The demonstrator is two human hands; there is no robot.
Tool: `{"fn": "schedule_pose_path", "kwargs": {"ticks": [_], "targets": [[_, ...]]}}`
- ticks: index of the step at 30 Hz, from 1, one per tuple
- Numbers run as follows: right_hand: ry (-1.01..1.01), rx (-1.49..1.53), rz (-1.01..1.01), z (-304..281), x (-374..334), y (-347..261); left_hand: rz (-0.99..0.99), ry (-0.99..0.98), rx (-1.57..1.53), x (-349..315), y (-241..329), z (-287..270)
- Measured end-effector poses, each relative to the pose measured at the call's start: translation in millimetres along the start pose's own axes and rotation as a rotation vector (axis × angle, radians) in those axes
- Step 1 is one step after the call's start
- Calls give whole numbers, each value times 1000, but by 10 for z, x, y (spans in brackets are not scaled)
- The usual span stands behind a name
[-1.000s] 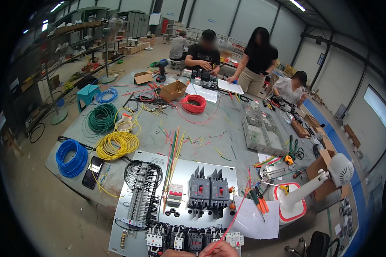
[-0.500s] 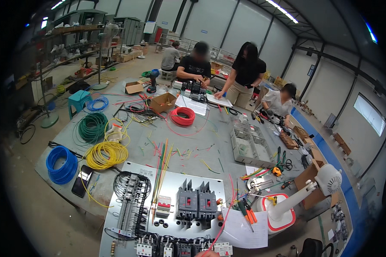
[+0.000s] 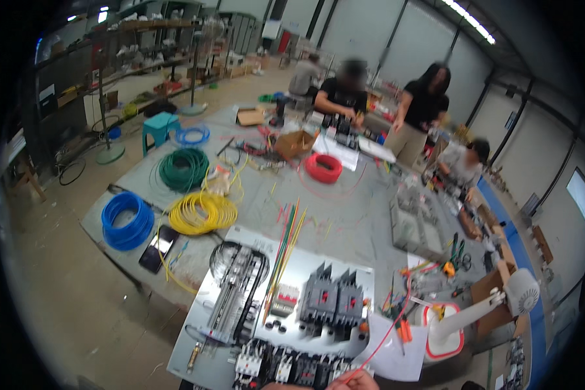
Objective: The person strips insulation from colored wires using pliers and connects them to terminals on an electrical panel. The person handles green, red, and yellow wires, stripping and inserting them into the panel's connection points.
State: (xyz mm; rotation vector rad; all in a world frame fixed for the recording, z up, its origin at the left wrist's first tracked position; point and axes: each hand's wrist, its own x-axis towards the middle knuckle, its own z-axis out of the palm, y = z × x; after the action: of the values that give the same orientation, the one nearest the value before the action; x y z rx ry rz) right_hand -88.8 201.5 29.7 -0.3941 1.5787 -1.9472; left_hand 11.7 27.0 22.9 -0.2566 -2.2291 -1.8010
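At the lower edge my right hand (image 3: 356, 381) has its fingers closed on a red wire (image 3: 389, 333), which runs up and right past a white paper sheet (image 3: 406, 354). Only a sliver of my left hand (image 3: 286, 387) shows to its left, its fingers hidden. Just beyond the hands is a row of contactors (image 3: 248, 364) on a metal mounting plate (image 3: 364, 276). Two large dark grey circuit breakers (image 3: 322, 300), a small white breaker with red levers (image 3: 285, 301) and a terminal strip (image 3: 227, 304) with black wires sit on it too.
Blue (image 3: 125, 221), green (image 3: 184, 169), yellow (image 3: 203, 213) and red (image 3: 323, 168) wire coils lie on the table beside a phone (image 3: 157, 250). At right stand a white fan (image 3: 494, 300) and a grey divided bin (image 3: 413, 227). Several people work at the far side.
My view has swung left, so the scene sits further right. More of my right hand shows with the red wire, and a sliver of my left hand has come in.
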Motion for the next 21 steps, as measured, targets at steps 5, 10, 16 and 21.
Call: {"fn": "schedule_pose_path", "kwargs": {"ticks": [5,10,16,21], "targets": [[4,76,-46,137,55,5,-34,34,-48,20,-1,24],[43,97,-33,39,34,21,-55,41,-54,38,5,103],[52,84,-36,-118,-50,31,-34,-6,-21,39,-1,217],[19,145,-50,-196,-70,64,-23,-27,17,32,48,260]]}}
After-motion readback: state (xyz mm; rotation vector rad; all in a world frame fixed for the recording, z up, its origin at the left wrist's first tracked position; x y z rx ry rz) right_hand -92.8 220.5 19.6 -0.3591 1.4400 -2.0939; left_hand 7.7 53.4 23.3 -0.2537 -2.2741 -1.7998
